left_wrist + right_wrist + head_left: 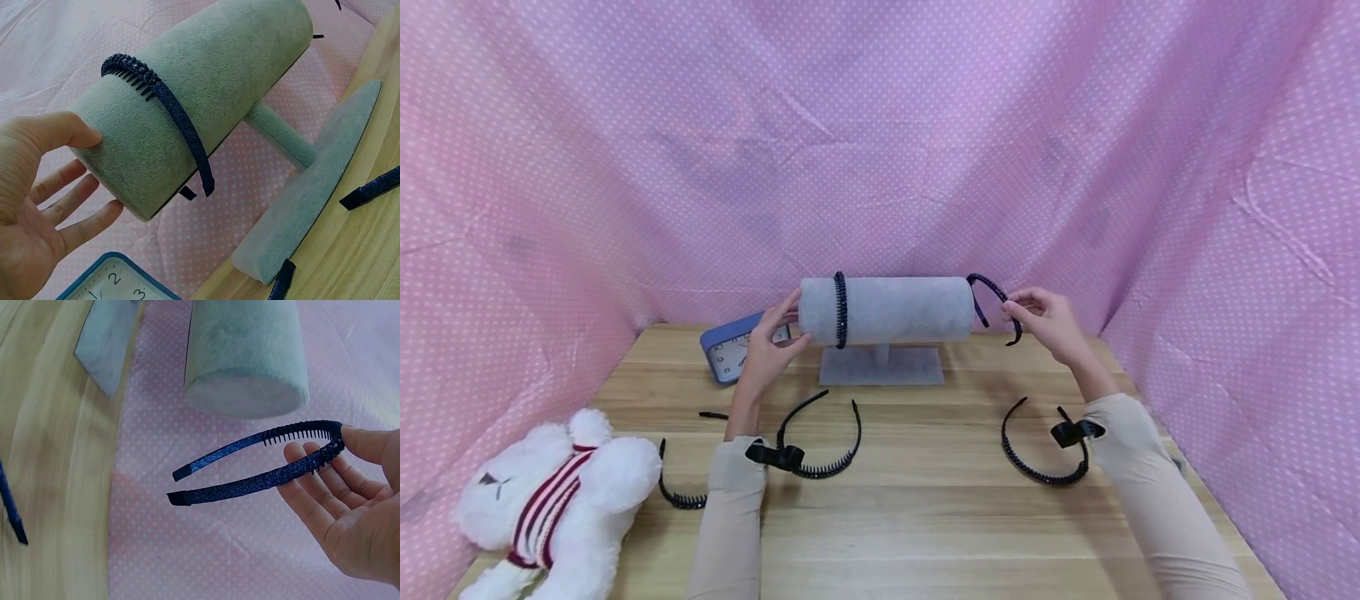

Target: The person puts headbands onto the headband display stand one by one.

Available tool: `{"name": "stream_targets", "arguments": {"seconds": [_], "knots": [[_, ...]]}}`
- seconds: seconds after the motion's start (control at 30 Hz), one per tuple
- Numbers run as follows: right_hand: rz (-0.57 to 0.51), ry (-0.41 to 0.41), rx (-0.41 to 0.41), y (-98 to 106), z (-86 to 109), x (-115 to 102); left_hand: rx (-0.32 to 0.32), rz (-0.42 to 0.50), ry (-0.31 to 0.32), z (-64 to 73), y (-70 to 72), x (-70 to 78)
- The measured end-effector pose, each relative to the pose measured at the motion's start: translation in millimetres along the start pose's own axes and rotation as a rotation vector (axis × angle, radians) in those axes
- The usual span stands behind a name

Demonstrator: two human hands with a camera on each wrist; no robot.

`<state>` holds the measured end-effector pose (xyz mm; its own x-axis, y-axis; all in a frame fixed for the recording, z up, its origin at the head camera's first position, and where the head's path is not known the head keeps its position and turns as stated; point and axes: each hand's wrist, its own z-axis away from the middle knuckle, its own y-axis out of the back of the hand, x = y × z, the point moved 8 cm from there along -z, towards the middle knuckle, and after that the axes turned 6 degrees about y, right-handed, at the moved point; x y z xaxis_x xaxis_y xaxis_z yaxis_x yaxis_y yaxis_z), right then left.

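A grey plush headband stand (910,308), a horizontal roll on a post and flat base, stands toward the back of the table. My left hand (767,337) holds the roll's left end, thumb on its surface and fingers at the end in the left wrist view. One dark toothed headband (181,122) sits around the roll near that hand. My right hand (1051,325) pinches another dark headband (244,490) by its toothed curve, just off the roll's right end. In the right wrist view its two tips point away from the palm, apart from the roll.
Several headbands lie on the wooden table (925,500): one headband (827,472) near my left forearm, another headband (1037,477) by my right wrist, and a partly hidden headband (685,502) farther left. A blue clock (724,354) leans behind my left hand. A white plush bear (602,483) lies front left.
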<state>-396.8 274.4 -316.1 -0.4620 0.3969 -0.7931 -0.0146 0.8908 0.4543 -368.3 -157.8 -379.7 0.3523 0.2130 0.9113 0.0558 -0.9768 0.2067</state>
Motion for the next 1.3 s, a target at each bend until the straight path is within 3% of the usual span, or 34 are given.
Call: {"name": "stream_targets", "arguments": {"seconds": [0.13,0.4,0.6,0.83,1.13,1.3], "knots": [[-0.029,0.025,0.022,-7.3,-4.6,-5.0,-0.003,-0.004,0.001,1.1,-0.7,3.1],[-0.034,0.046,0.042,-21.6,-9.7,-8.3,-0.029,0.019,0.008,9.0,-2.5,28.1],[-0.007,0.034,0.031,-32.3,-13.7,-7.7,-0.026,0.014,0.001,10.5,-2.4,32.2],[0.019,0.03,0.023,-37.8,-13.5,-7.6,-0.03,0.009,0.013,8.9,-3.1,27.9],[0.054,0.006,-0.037,-42.8,-16.1,-6.7,-0.008,0.01,-0.009,-0.7,0.2,3.5],[0.102,-0.004,-0.056,-42.7,-18.0,-5.8,-0.016,0.008,-0.008,-1.2,0.5,-1.1]]}}
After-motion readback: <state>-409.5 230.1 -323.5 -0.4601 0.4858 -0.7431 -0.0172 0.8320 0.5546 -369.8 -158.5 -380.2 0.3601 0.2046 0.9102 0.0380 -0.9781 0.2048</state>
